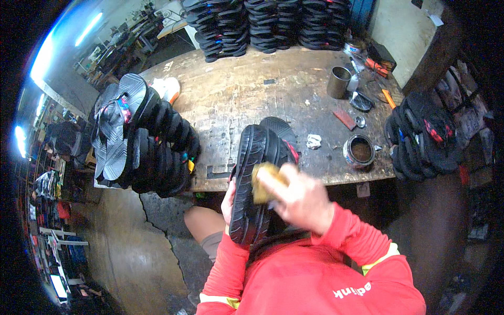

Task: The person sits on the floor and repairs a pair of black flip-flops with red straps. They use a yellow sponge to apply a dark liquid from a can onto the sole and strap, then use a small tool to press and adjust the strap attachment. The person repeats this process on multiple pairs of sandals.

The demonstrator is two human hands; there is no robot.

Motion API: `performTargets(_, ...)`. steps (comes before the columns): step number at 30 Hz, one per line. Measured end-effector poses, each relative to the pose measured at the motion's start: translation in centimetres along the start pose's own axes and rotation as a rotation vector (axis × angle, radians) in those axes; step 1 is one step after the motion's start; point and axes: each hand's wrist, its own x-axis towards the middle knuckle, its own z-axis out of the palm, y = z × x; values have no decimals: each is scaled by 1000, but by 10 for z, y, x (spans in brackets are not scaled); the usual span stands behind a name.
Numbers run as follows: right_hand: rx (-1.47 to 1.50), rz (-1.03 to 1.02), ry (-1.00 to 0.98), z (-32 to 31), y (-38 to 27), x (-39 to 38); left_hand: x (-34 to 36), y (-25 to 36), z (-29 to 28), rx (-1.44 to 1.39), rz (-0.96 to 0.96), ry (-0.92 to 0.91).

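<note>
A: What is hidden or hard to read here?

B: The left hand (228, 202) is lying mostly behind the black sandal (257, 178); only the heel of the palm and part of the thumb side are showing at the sole's left edge, wrapped round it in a grip. The right hand (299, 197) is blurring, so its fingers are not separating clearly; it is closing on a yellowish pad (261, 184) and pressing it against the sole's edge. Whether that pad is sponge or cloth cannot be told.

A: Where is the sandal sitting?

B: It is standing on edge in front of the chest, its top overlapping the near edge of the wooden workbench (236, 94). A second sole seems to be lying behind it; the two are merging in the dark.

A: And the materials?

B: The sandal is showing black rubber with a ridged rim. The bench is looking scarred, stained and dull. On it a round tin (359, 151) is holding something brown, a plain metal cylinder (338, 81) is standing farther back, and a crumpled white scrap (314, 140) is lying between sandal and tin.

A: The surrounding stacks?

B: Black sandals are piling in leaning rows at the left (142, 142), at the right (422, 136) and along the far edge (268, 23), where the frame is cutting them off. Their textured soles are facing outward at the left.
</note>
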Motion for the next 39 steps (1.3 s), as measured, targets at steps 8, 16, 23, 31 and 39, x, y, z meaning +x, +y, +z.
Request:
performTargets(8,8,167,58,-9,76,35,-30,-4,15,46,-226,-92)
performTargets(16,143,-46,-361,3,-61,-45,29,3,-9,-74,-106,-256)
performTargets(23,-44,66,33,-2,-3,-18,9,3,14,-37,-17,6)
performTargets(31,12,368,17,-21,75,31,-33,0,20,0,-176,-42)
performTargets(39,72,187,58,-17,20,-3,-20,6,14,-21,-127,-9)
